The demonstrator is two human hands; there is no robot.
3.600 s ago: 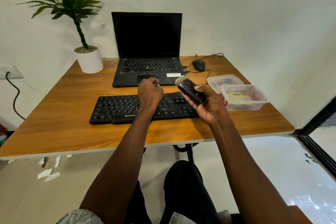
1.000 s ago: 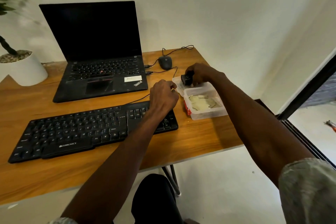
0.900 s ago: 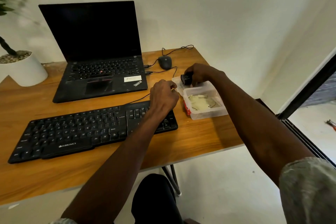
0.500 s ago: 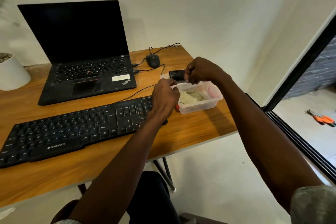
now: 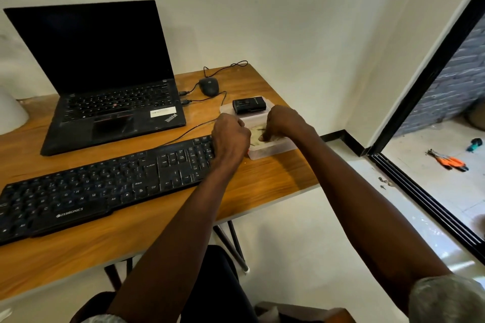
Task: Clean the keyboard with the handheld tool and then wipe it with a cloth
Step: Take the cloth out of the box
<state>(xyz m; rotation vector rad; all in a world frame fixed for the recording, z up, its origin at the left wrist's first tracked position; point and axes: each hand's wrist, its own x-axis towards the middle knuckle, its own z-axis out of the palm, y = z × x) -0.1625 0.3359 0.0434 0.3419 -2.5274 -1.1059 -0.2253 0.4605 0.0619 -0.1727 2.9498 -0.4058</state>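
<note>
Black cleaning tool (image 5: 249,105) parked just behind the box (image 5: 273,148): brushing looks done. Right hand (image 5: 282,123) pinching cloth (image 5: 256,134) inside; left hand (image 5: 231,136) curled, grip unclear. Wiping keyboard (image 5: 105,183) remains.

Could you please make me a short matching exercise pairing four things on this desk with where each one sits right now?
Things:
1. handheld tool
2. cloth
3. mouse
4. right hand

Places:
A. lying in the clear container
B. behind the containers, near the laptop
C. resting on the flat lid
D. reaching down into the clear container

Pairs: 1-C, 2-A, 3-B, 4-D
</note>
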